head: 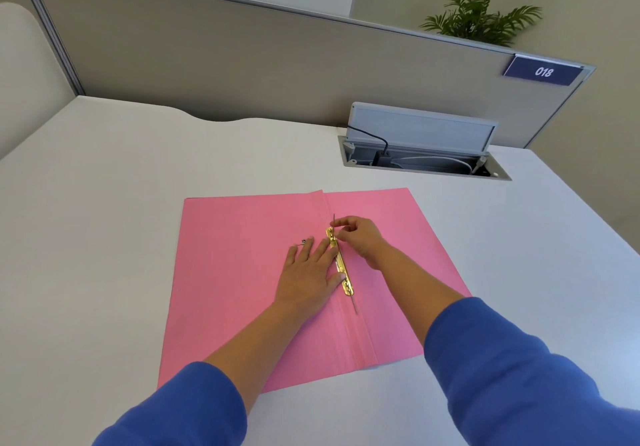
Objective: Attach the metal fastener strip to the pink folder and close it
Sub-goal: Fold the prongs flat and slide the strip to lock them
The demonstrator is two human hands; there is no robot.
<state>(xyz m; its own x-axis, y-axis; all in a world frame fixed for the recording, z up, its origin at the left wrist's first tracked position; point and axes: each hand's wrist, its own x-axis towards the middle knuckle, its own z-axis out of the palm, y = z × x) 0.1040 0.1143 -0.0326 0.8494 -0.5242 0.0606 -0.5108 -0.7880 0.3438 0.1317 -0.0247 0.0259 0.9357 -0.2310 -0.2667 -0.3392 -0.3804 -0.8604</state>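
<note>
The pink folder (239, 307) lies open and flat on the white desk, spine running from far to near. A gold metal fastener strip (341, 267) lies along the spine crease, with a thin prong sticking out at each end. My left hand (310, 272) rests flat on the left leaf, fingers spread, its thumb pressing on the strip's near part. My right hand (360, 237) comes from the right and pinches the strip's far end between fingertips, by the upright far prong.
The white desk (104, 237) surrounds the folder. A grey cable box (420, 154) with its lid raised and cables inside sits at the back right. A beige partition (242, 64) with a "018" label closes the far edge.
</note>
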